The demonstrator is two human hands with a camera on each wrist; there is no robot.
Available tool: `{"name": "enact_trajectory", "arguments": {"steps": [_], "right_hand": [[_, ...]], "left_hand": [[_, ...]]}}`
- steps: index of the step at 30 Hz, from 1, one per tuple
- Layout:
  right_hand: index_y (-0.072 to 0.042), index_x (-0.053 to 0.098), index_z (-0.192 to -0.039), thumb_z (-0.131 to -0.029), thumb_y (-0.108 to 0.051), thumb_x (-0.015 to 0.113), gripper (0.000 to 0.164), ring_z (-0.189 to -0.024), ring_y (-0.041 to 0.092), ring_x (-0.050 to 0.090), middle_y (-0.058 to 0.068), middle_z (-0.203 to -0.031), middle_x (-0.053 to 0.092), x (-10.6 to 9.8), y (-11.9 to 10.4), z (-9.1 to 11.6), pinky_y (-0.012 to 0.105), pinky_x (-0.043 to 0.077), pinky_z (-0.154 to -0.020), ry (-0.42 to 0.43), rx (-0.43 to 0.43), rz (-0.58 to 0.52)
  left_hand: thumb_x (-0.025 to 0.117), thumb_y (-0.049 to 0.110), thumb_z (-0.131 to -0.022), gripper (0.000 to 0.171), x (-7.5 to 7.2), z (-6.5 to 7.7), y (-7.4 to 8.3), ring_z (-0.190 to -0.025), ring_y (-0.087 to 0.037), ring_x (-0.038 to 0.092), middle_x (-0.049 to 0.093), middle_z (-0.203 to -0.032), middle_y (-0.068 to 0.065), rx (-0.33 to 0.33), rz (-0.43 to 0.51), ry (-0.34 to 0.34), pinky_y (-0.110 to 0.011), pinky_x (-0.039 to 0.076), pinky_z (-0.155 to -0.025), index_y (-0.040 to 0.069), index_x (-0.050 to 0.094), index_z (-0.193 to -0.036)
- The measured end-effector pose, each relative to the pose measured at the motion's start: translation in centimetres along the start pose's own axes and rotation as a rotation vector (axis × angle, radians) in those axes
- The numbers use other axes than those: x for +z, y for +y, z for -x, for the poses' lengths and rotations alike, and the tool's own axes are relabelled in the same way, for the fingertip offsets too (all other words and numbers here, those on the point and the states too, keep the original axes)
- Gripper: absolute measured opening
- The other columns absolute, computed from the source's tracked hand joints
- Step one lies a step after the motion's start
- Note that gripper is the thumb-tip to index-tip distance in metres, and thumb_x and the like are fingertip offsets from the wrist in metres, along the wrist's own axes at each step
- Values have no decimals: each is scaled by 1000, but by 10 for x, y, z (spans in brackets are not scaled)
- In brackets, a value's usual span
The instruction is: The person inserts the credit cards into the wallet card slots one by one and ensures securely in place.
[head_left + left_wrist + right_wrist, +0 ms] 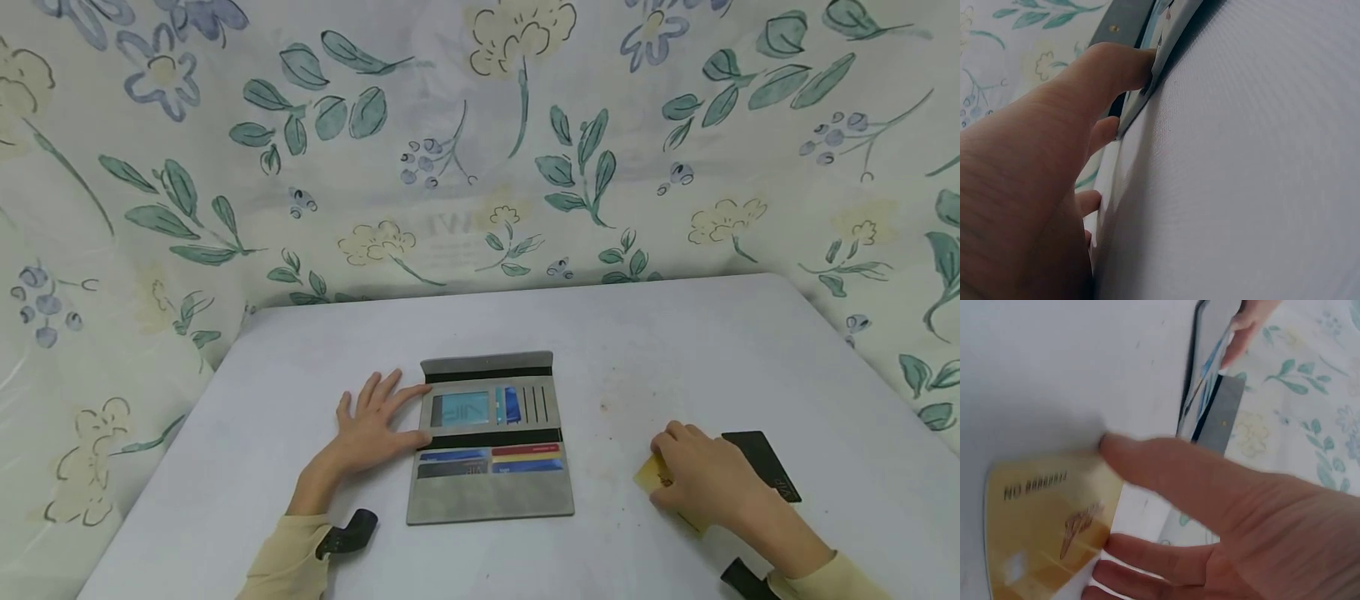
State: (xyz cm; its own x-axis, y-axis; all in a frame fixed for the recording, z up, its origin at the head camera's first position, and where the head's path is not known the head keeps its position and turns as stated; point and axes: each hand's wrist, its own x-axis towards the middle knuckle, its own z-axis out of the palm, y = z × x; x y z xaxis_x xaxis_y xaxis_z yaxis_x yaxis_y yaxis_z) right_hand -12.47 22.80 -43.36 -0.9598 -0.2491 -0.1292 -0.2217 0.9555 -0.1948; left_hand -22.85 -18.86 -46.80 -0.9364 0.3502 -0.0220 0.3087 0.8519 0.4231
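An unfolded grey wallet (491, 497) lies on the white table, with several cards in its slots and a blue card (461, 409) behind its clear window. My left hand (372, 429) is spread at the wallet's left edge, thumb and index finger touching it while the other fingers point away. To the right, my right hand (708, 475) pinches a gold card (1047, 519) by its edges between thumb and fingers, low over the table. Part of that card is hidden under the hand in the head view. A black card (761, 462) lies beside the right hand, partly covered by it.
The white table (630, 333) has its far edge against a floral-patterned cloth (450, 200), which also hangs at both sides. Black wrist straps (348, 533) are on both forearms, by the pale yellow sleeves (288, 558).
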Motion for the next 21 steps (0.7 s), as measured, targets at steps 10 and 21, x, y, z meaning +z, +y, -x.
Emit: {"name": "enact_trajectory", "arguments": {"steps": [10,21], "right_hand": [[-5,66,-98,-71,-26,83,39,-75,14,44,0,-88,53,1,-2,-2,27,41,-56,14,3,19],[-5,64,-98,-73,-26,82,37,-75,15,44,0,-86,52,1,-5,-1,32,40,-58,0,19,35]], "left_hand": [[69,45,-83,69,3,-2,-3,-148,-46,4,20,-161,-21,5,0,0,-75,-7,-107,24,48,-145],[69,46,-82,69,3,-2,-4,-148,-46,4,20,-161,-21,-3,-5,2,-75,-7,-107,24,48,-145]]}}
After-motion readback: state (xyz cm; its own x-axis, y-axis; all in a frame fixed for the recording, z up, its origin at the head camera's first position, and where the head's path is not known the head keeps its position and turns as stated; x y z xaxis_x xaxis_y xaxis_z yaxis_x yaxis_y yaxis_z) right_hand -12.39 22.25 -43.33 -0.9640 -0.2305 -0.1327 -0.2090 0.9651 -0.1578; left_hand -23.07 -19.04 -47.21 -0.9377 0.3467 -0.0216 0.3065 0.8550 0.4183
